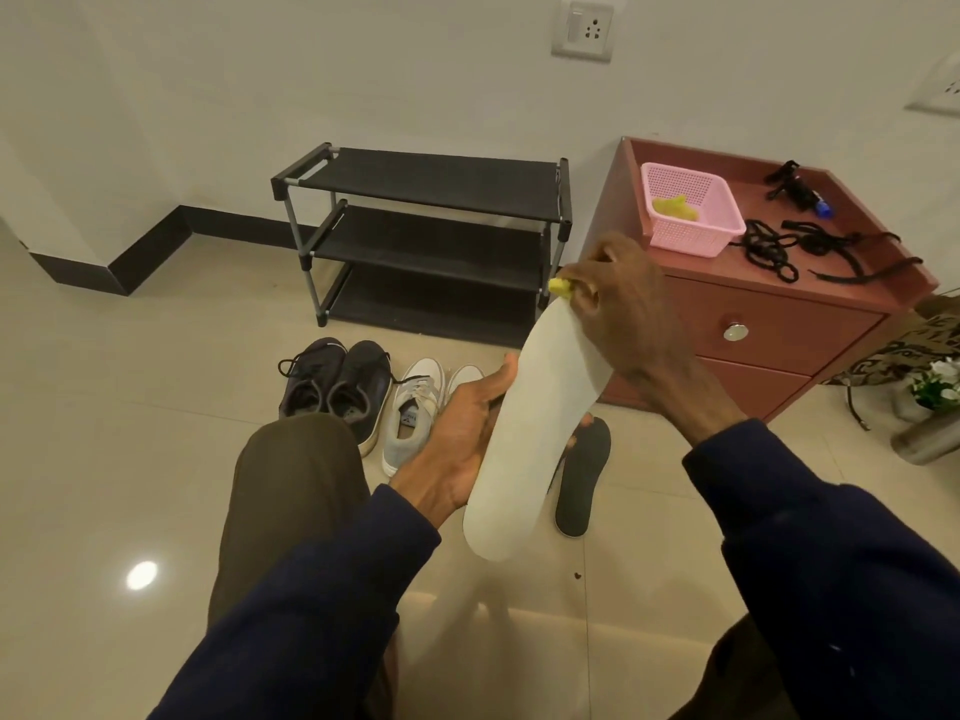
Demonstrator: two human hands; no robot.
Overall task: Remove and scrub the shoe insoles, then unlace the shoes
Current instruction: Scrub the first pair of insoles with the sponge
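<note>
No text, brand or number can be read anywhere in the view. The nearest things to a label are small dark marks: one is printed on the heel lining inside the grey sneaker (413, 413), and another sits inside the heel of the dark sneaker (363, 387) beside it. Both are too small and blurred to make out as letters or a logo. At the right edge, the patterned fabric (914, 350) beside the cabinet carries dark shapes that look a little like lettering, but they do not resolve into any word.
</note>
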